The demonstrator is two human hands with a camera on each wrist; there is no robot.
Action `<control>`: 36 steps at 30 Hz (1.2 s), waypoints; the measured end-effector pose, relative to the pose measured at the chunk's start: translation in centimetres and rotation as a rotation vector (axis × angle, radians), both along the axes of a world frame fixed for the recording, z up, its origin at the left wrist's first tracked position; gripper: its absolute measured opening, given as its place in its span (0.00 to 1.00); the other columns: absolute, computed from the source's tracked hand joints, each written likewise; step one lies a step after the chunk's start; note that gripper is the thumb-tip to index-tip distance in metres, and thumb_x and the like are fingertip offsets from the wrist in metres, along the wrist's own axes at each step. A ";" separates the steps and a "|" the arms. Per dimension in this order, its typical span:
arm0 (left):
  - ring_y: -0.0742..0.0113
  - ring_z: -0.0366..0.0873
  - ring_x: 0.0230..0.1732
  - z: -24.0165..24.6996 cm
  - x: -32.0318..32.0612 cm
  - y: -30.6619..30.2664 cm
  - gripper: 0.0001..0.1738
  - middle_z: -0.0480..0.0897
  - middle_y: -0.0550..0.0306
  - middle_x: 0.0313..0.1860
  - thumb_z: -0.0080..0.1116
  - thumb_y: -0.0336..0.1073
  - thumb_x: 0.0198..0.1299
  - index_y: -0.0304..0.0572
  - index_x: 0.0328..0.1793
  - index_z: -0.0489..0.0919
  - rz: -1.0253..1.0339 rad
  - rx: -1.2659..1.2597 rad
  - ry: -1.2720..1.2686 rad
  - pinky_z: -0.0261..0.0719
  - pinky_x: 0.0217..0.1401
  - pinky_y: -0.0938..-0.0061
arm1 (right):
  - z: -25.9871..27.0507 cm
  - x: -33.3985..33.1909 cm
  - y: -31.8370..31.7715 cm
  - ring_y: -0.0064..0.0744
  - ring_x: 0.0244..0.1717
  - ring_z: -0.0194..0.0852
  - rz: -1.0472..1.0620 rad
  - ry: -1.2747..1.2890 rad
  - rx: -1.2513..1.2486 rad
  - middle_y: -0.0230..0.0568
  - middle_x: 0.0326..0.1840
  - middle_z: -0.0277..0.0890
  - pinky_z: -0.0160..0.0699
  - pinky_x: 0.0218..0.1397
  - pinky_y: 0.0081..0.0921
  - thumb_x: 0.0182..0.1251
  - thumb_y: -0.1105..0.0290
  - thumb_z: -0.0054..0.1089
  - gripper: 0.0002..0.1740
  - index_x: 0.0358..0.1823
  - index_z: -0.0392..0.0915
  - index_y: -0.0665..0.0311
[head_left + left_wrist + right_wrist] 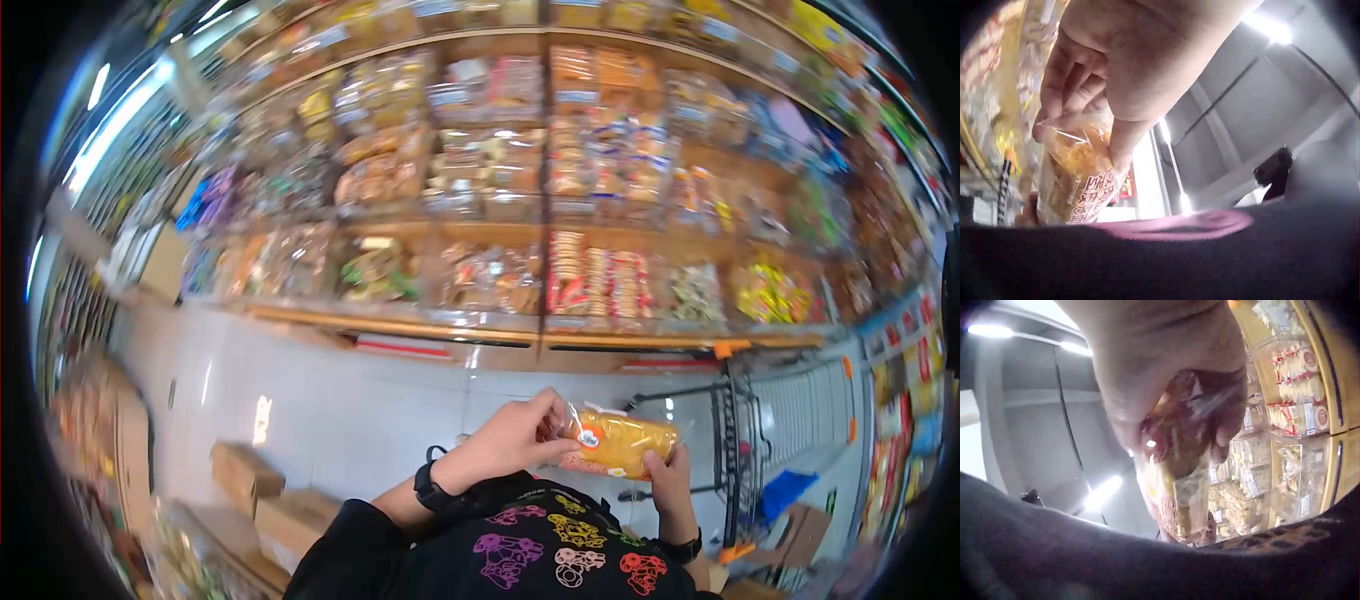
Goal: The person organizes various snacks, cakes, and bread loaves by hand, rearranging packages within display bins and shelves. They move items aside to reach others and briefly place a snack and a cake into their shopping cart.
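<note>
A clear bag of yellow-orange food (630, 440), with a white and orange label, lies across both hands in front of the chest. The left hand (520, 430) pinches its left end between thumb and fingers. At the other end the right hand (672, 485) grips it, thumb on the front. Red printed characters show on the bag (1082, 178) in the left wrist view, under the left hand (1129, 56). In the right wrist view the right hand (1160, 369) curls round the bag's end (1179, 494).
Shelves of packaged snacks (545, 225) stand ahead. A shopping cart (745, 440) is at the right, with a blue item (787, 494) by it. Cardboard boxes (245, 475) sit on the floor (340, 420) at the lower left.
</note>
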State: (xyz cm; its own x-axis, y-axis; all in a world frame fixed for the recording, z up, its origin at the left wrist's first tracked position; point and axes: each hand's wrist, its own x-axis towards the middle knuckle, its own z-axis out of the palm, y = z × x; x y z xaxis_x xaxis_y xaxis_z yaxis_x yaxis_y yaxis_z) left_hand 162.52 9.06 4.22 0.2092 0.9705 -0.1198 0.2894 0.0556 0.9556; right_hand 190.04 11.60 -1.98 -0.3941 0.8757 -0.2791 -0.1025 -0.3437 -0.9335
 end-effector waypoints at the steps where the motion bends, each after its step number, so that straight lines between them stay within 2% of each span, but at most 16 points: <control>1: 0.78 0.77 0.32 -0.1 -0.1 -0.8 0.15 0.79 0.60 0.30 0.68 0.33 0.54 0.39 0.41 0.71 0.050 -0.020 0.051 0.76 0.34 0.81 | -0.1 -0.7 0.4 0.28 0.50 0.75 -0.014 -0.005 0.049 0.40 0.50 0.76 0.74 0.56 0.29 0.58 0.65 0.67 0.28 0.56 0.67 0.71; 4: 0.77 0.78 0.32 0.8 -1.1 -3.9 0.14 0.80 0.60 0.31 0.67 0.32 0.55 0.39 0.40 0.71 0.126 -0.143 0.019 0.77 0.36 0.79 | -0.7 -2.2 1.0 0.27 0.51 0.74 0.138 0.104 0.053 0.40 0.50 0.75 0.73 0.56 0.27 0.60 0.67 0.64 0.26 0.56 0.67 0.71; 6: 0.76 0.78 0.36 -0.2 -1.8 -5.8 0.13 0.80 0.60 0.33 0.65 0.31 0.57 0.38 0.40 0.71 0.197 -0.162 -0.083 0.78 0.40 0.79 | -3.5 -2.8 1.2 0.26 0.52 0.72 0.217 0.124 0.029 0.42 0.52 0.74 0.71 0.57 0.26 0.64 0.68 0.60 0.24 0.57 0.66 0.72; 8: 0.77 0.77 0.41 -1.6 -2.7 -7.5 0.10 0.80 0.61 0.37 0.63 0.30 0.59 0.37 0.40 0.72 0.281 -0.175 -0.239 0.77 0.45 0.79 | -5.5 -4.2 1.3 0.25 0.53 0.70 0.217 0.091 -0.166 0.41 0.52 0.73 0.70 0.57 0.25 0.67 0.69 0.56 0.21 0.57 0.66 0.72; 9: 0.78 0.75 0.44 -2.1 -2.8 -8.3 0.08 0.79 0.62 0.38 0.61 0.28 0.60 0.36 0.41 0.73 0.326 -0.197 -0.330 0.75 0.49 0.80 | -6.1 -4.8 1.5 0.25 0.52 0.70 0.256 0.065 -0.148 0.41 0.52 0.73 0.70 0.57 0.26 0.73 0.64 0.49 0.19 0.56 0.67 0.72; 10: 0.78 0.75 0.44 -2.4 -2.8 -8.8 0.08 0.79 0.62 0.38 0.61 0.28 0.60 0.36 0.41 0.73 0.339 -0.190 -0.320 0.75 0.49 0.80 | -6.2 -5.2 1.7 0.25 0.52 0.70 0.270 0.076 -0.143 0.41 0.52 0.73 0.70 0.57 0.26 0.73 0.64 0.49 0.19 0.56 0.67 0.72; 12: 0.82 0.71 0.34 -3.2 -2.8 -9.8 0.07 0.76 0.66 0.33 0.62 0.27 0.60 0.37 0.37 0.74 0.398 -0.109 -0.469 0.73 0.39 0.83 | -4.9 -6.6 2.2 0.32 0.55 0.72 0.337 0.176 -0.116 0.43 0.54 0.73 0.70 0.60 0.32 0.77 0.58 0.39 0.22 0.56 0.68 0.71; 13: 0.82 0.71 0.33 -3.8 -3.1 -10.3 0.06 0.77 0.66 0.32 0.62 0.28 0.60 0.38 0.36 0.74 0.406 -0.135 -0.496 0.72 0.36 0.84 | -4.6 -7.0 2.0 0.32 0.55 0.72 0.351 0.177 -0.106 0.43 0.54 0.73 0.70 0.60 0.32 0.77 0.58 0.39 0.22 0.56 0.68 0.71; 15: 0.81 0.72 0.35 -4.4 -3.8 -11.7 0.06 0.77 0.65 0.32 0.62 0.29 0.60 0.38 0.37 0.75 0.383 -0.222 -0.506 0.72 0.39 0.83 | -3.9 -7.8 1.1 0.33 0.55 0.73 0.261 0.202 -0.198 0.43 0.53 0.74 0.70 0.61 0.31 0.78 0.54 0.35 0.25 0.55 0.68 0.71; 16: 0.80 0.73 0.37 -4.1 -4.1 -12.6 0.05 0.78 0.64 0.32 0.61 0.30 0.61 0.38 0.38 0.76 0.356 -0.325 -0.514 0.72 0.42 0.83 | -3.5 -8.2 0.5 0.33 0.55 0.73 0.264 0.199 -0.193 0.43 0.53 0.74 0.70 0.61 0.31 0.78 0.54 0.35 0.25 0.55 0.68 0.71; 19: 0.80 0.72 0.35 -4.7 -5.2 -16.0 0.03 0.77 0.65 0.31 0.59 0.30 0.62 0.38 0.37 0.77 0.424 -0.220 -0.508 0.72 0.42 0.83 | -3.0 -9.4 -2.2 0.34 0.53 0.74 0.269 0.195 -0.205 0.44 0.51 0.75 0.72 0.58 0.31 0.78 0.52 0.33 0.27 0.54 0.69 0.71; 21: 0.79 0.73 0.37 -5.1 -6.0 -19.1 0.02 0.77 0.66 0.33 0.57 0.29 0.63 0.38 0.37 0.77 0.494 -0.145 -0.548 0.72 0.44 0.82 | -2.8 -10.5 -4.5 0.31 0.34 0.77 0.352 0.111 -0.263 0.43 0.38 0.77 0.78 0.40 0.28 0.79 0.53 0.30 0.27 0.48 0.72 0.71; 22: 0.77 0.75 0.40 -5.8 -6.6 -21.0 0.05 0.79 0.64 0.37 0.56 0.32 0.65 0.38 0.41 0.77 0.550 -0.099 -0.561 0.75 0.44 0.81 | -2.0 -11.4 -5.6 0.31 0.34 0.77 0.342 0.098 -0.263 0.43 0.38 0.77 0.78 0.40 0.28 0.79 0.53 0.30 0.27 0.48 0.72 0.71; 24: 0.74 0.76 0.44 -5.6 -7.3 -24.7 0.04 0.79 0.62 0.40 0.54 0.31 0.66 0.38 0.40 0.76 0.690 -0.143 -0.653 0.78 0.48 0.77 | -0.8 -13.4 -8.2 0.29 0.27 0.76 0.547 0.092 -0.307 0.42 0.34 0.77 0.77 0.33 0.27 0.79 0.52 0.28 0.29 0.47 0.72 0.72; 30: 0.70 0.77 0.47 -6.1 -9.8 -34.2 0.04 0.77 0.59 0.39 0.51 0.29 0.67 0.37 0.39 0.72 0.933 -0.030 -0.670 0.83 0.50 0.67 | -3.2 -19.2 -15.3 0.27 0.27 0.76 0.628 -0.002 -0.259 0.39 0.29 0.76 0.78 0.29 0.23 0.79 0.53 0.30 0.27 0.48 0.72 0.71; 36: 0.68 0.79 0.45 -4.7 -10.8 -37.7 0.03 0.77 0.57 0.38 0.51 0.27 0.66 0.36 0.39 0.71 1.125 0.063 -0.547 0.85 0.47 0.69 | -1.5 -23.1 -17.5 0.22 0.30 0.75 0.725 -0.117 0.004 0.36 0.33 0.77 0.76 0.35 0.21 0.78 0.56 0.34 0.25 0.45 0.76 0.71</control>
State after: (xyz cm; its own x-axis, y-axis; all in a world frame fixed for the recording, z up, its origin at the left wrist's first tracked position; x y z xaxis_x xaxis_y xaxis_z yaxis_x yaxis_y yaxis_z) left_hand 151.74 -28.61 -0.49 -0.7309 0.6442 -0.2255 -0.3238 -0.0364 0.9454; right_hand 166.99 -5.92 -3.46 -0.8425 0.4073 -0.3526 0.2500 -0.2841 -0.9256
